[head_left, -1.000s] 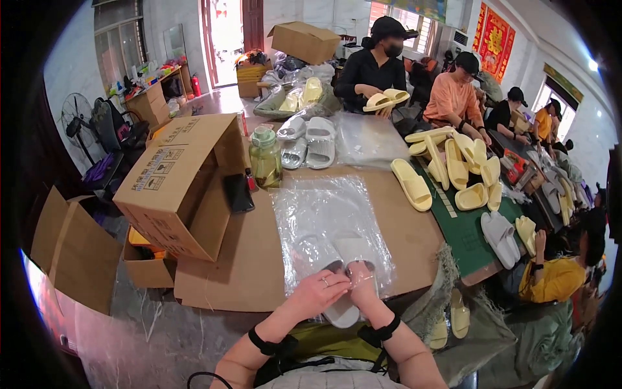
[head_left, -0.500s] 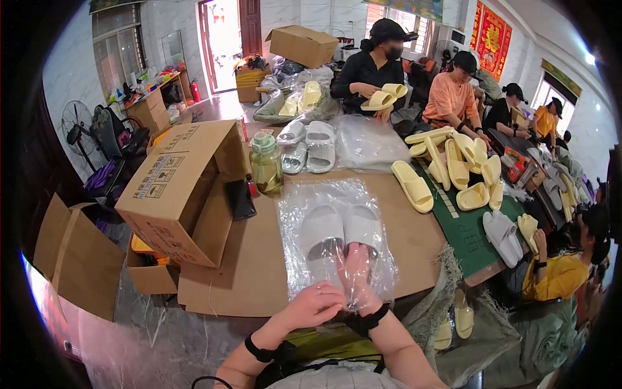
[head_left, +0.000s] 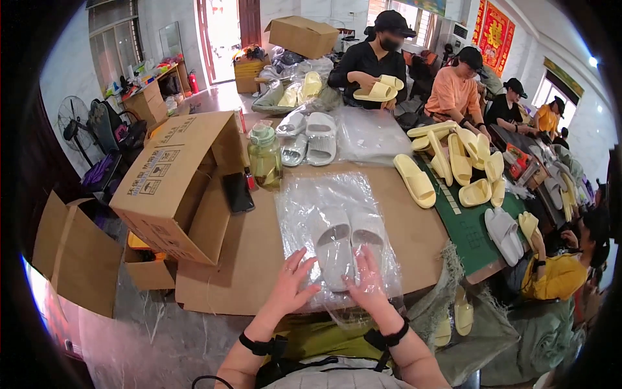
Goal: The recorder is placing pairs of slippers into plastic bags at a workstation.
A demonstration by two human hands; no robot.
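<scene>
Slippers (head_left: 334, 256), one grey pair: lying side by side inside a clear bag (head_left: 308, 198) on the bench (head_left: 414, 259). Left hand (head_left: 291, 280): holding nothing, opening wide, fingers spreading over the bag's left edge. Right hand (head_left: 369, 284): opening wide too, fingers lying at the right slipper; whether inside or over the bag, cannot tell. Carton (head_left: 170, 188) and jar (head_left: 265, 162): standing left of the bag.

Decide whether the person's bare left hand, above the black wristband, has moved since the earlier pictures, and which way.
Yes: the left hand has shifted leftward, nearer the large, open, brown cardboard box.
</scene>
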